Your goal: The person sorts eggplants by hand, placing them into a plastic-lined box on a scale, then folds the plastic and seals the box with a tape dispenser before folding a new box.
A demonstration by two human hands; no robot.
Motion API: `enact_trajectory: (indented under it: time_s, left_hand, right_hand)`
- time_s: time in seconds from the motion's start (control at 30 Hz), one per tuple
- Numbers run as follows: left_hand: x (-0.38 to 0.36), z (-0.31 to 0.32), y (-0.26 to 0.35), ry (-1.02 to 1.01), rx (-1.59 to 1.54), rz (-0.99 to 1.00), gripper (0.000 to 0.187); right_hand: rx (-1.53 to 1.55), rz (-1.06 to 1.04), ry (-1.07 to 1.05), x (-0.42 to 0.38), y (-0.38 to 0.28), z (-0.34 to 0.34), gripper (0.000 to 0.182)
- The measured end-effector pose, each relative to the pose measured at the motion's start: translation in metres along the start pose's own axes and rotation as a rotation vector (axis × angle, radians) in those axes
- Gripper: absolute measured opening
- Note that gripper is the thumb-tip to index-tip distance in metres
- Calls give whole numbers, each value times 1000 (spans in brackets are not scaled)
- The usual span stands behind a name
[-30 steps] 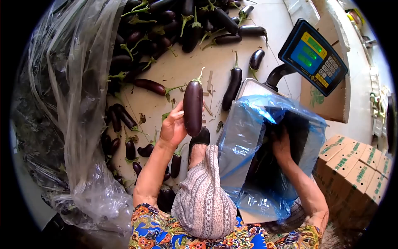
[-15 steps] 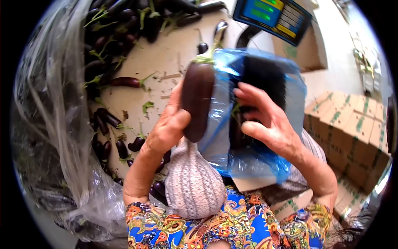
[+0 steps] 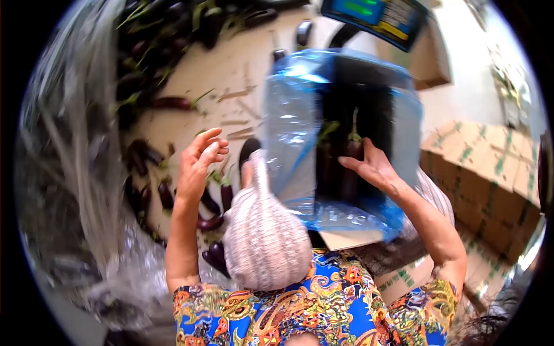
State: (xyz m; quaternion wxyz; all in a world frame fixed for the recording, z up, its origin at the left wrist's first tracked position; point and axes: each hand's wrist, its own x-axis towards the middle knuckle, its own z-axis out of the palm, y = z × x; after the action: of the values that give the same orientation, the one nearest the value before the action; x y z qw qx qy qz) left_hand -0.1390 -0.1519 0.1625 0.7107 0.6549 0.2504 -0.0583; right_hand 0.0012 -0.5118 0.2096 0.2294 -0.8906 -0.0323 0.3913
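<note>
My right hand (image 3: 378, 170) reaches into a box lined with blue plastic (image 3: 291, 130), its thumb and fingers around a dark purple eggplant (image 3: 354, 151). That eggplant's green cap and stem point away from me. Beside it in the box lies another eggplant (image 3: 325, 155), partly in shadow. Left of the box, my left hand (image 3: 202, 158) is raised over the floor, fingers loosely bent and apart, holding nothing. Several small eggplants (image 3: 209, 200) lie near my left forearm.
A large heap of eggplants (image 3: 173, 43) covers the far left floor, beside clear plastic sheeting (image 3: 81, 144). A scale display (image 3: 375, 17) stands beyond the box. Flattened or stacked cardboard boxes (image 3: 479, 167) are on the right. My knee in patterned cloth (image 3: 265, 248) is between my arms.
The large eggplant has left my left hand and is now in the box, at my right hand. My left hand has moved left, away from the box; my right hand has gone lower into it.
</note>
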Motion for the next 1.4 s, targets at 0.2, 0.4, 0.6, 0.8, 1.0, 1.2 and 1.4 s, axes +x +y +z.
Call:
enact_trajectory:
  time_s: [0.2, 0.4, 0.6, 0.8, 1.0, 1.2, 1.4]
  left_hand:
    - [-75, -120, -144, 529, 62, -249, 39]
    - [-116, -114, -268, 614, 479, -356, 47]
    - [-97, -82, -270, 474, 714, -536, 62]
    - [-92, -78, -251, 455, 700, -475, 51]
    - [-95, -69, -244, 506, 716, -358, 54]
    - [-65, -54, -105, 508, -53, -186, 59]
    - [-7, 22, 57, 60, -200, 150, 59]
  right_hand:
    - [-65, -159, -1, 28, 21, 36, 61]
    - [-120, -116, -21, 20, 8, 33, 61]
    - [-74, -176, -92, -23, -37, -42, 62]
    - [14, -741, 366, -31, -36, -55, 51]
    - [-538, -942, 407, 46, -21, 10, 45]
    - [-533, -803, 193, 34, -11, 31, 70]
    - [186, -551, 138, 12, -32, -27, 42]
